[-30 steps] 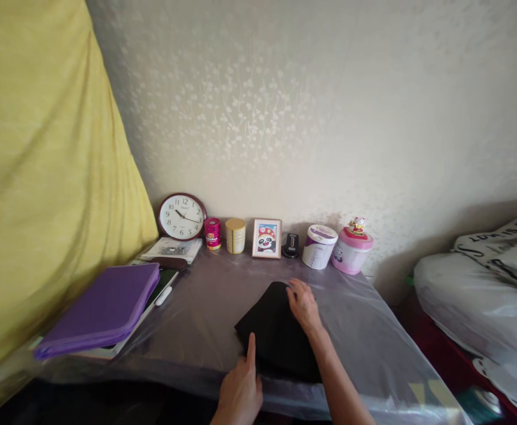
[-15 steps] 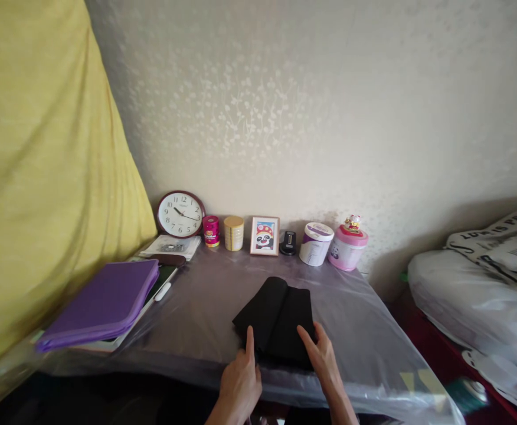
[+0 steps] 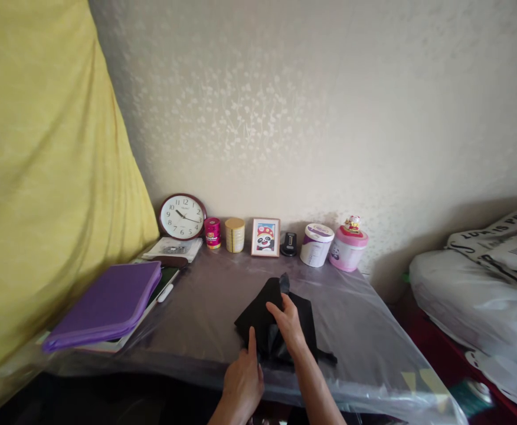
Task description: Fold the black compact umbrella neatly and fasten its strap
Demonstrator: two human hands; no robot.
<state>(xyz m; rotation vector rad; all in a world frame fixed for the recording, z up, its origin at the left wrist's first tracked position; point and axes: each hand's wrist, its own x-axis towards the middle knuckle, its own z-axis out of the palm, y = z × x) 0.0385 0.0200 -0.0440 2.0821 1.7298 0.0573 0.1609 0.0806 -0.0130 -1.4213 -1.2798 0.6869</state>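
A folded black cloth [image 3: 262, 316] lies near the front of a table covered in clear plastic sheet [image 3: 196, 319]. My left hand [image 3: 243, 381] is mostly curled, its index finger stretched out and pressing the cloth's near left edge. My right hand [image 3: 288, 321] rests in the middle of the cloth with its fingers closed on a fold, which is lifted and bunched. A narrow black strip of the cloth sticks out to the right by my right forearm.
Along the wall stand a round clock [image 3: 182, 216], a red tin [image 3: 212, 233], a yellow tin [image 3: 234, 235], a panda picture frame [image 3: 265, 237], a white tub [image 3: 316, 245] and a pink tub [image 3: 347, 248]. A purple folder [image 3: 105, 304] lies left. White bags [image 3: 475, 307] sit right.
My right hand moved from the cloth's near right edge to its middle and took hold of a fold, bunching it. My left hand's finger stayed on the near left edge.
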